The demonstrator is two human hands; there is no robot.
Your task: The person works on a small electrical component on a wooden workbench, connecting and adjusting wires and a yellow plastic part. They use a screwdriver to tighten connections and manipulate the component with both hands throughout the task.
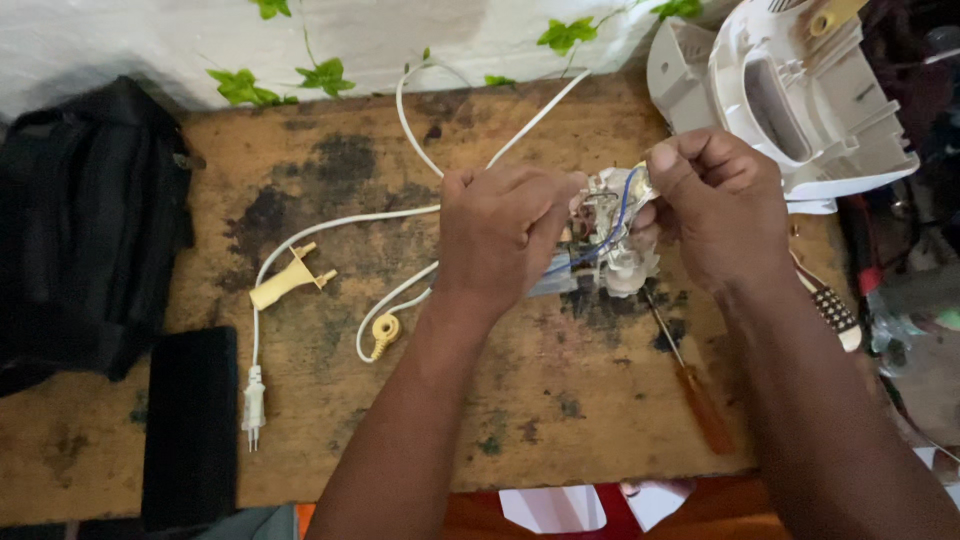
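Head view: left hand [500, 235] and right hand [715, 205] are both gripping, fingers clamped, a small wired assembly [608, 240] above the wooden table [330, 200].

Your left hand [500, 235] and right hand [715, 205] meet over a stained wooden table [330, 400], both closed on a small white wired part [605, 240] with blue wires looping across it. A white cord [340, 222] runs from it leftwards over the table to a plug [253, 405]. A yellow plastic piece [288, 282] and a yellow grommet [383, 331] lie near the cord. A screwdriver [690, 380] with an orange handle lies just below your right hand. A white plastic housing [790, 90] sits at the table's top right, a black bag [90, 220] at its left, and a black slab [190, 425] below the bag.
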